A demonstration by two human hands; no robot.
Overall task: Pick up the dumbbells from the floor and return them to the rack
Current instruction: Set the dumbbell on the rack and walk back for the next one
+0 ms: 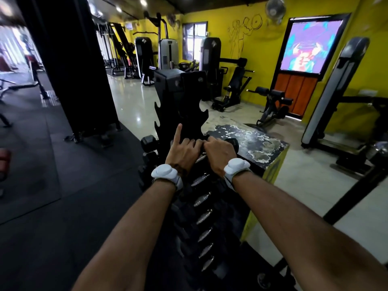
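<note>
A tall black dumbbell rack (pixel 180 114) with notched side plates stands straight ahead, and several dumbbells with chrome handles (pixel 204 217) lie stacked in it below my arms. A black dumbbell (pixel 148 143) lies across the rack's slots at hand height; its other head (pixel 232 142) shows past my right hand. My left hand (pixel 184 150) and my right hand (pixel 218 151) both grip its handle side by side, the handle hidden under the fingers. The index finger of my left hand points straight up against the rack plate.
A worn black-topped yellow box (pixel 260 143) stands right beside the rack. Black rubber mats (pixel 52 175) cover the floor to the left. Gym machines (pixel 336 97) and a bench (pixel 270 106) line the yellow wall on the right. A black pillar (pixel 69 66) rises at left.
</note>
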